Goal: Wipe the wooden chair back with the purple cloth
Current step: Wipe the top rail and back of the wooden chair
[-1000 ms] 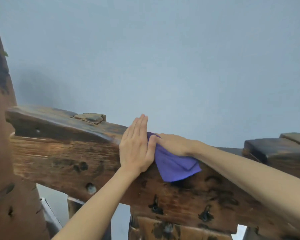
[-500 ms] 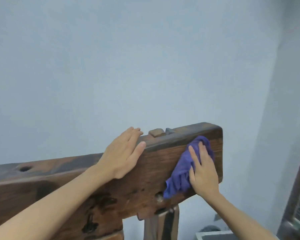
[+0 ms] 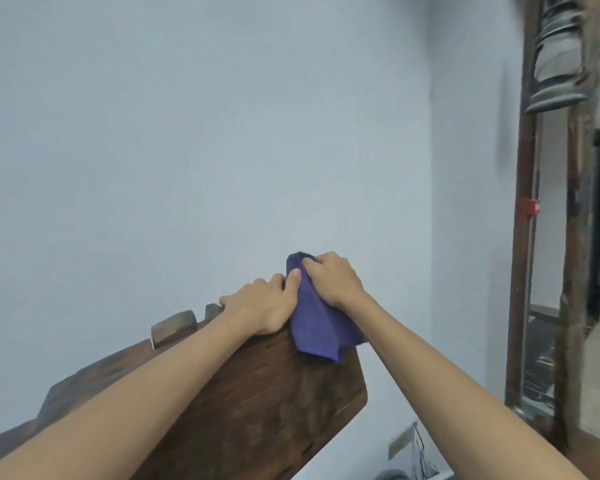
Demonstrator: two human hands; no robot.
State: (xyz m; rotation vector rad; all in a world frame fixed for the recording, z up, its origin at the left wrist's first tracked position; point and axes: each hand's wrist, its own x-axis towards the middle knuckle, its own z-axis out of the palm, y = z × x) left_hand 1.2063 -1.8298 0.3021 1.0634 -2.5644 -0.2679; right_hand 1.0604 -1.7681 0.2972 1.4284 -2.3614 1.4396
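Along the chair back (image 3: 257, 403), long axis climbing from lower left to its upper right end. Left hand (image 3: 260, 308) flat on the top edge, fingers close together, thumb touching the purple cloth (image 3: 321, 327). Just beside it, right hand (image 3: 336, 278) curled over the cloth, fingers bunching it against the top corner, loose tail draped down the near face. Nearer the unwiped end: the right. Probably next: down over that end.
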